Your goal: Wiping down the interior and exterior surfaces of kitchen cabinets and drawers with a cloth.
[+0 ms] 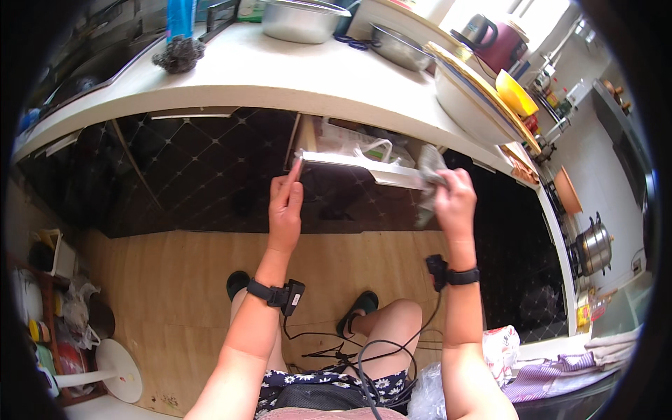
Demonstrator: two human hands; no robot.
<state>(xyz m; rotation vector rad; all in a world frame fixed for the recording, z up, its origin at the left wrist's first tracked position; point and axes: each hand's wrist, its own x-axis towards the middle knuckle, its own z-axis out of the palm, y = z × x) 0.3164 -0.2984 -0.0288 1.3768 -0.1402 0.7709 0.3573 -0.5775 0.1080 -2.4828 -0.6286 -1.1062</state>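
Observation:
In front of me a drawer with a dark glossy front (357, 197) is pulled partly out below the counter. A silver metal strip (336, 159) runs along its top edge and widens into a handle lip (396, 177) toward the right. My left hand (286, 202) grips the left end of the drawer front. My right hand (457, 197) holds a grey cloth (431, 165) against the right end of the strip; the cloth is partly blurred. Inside the drawer lie plastic bags (386, 149), and the counter hides its back.
Above is the white counter (294, 94), bearing metal basins (304, 23), a scourer (178, 54) and a large white basin (467, 100) jutting at the right edge. Black cables (362, 357) hang from my wrist devices across my lap. A white pedestal fan base (119, 370) stands lower left.

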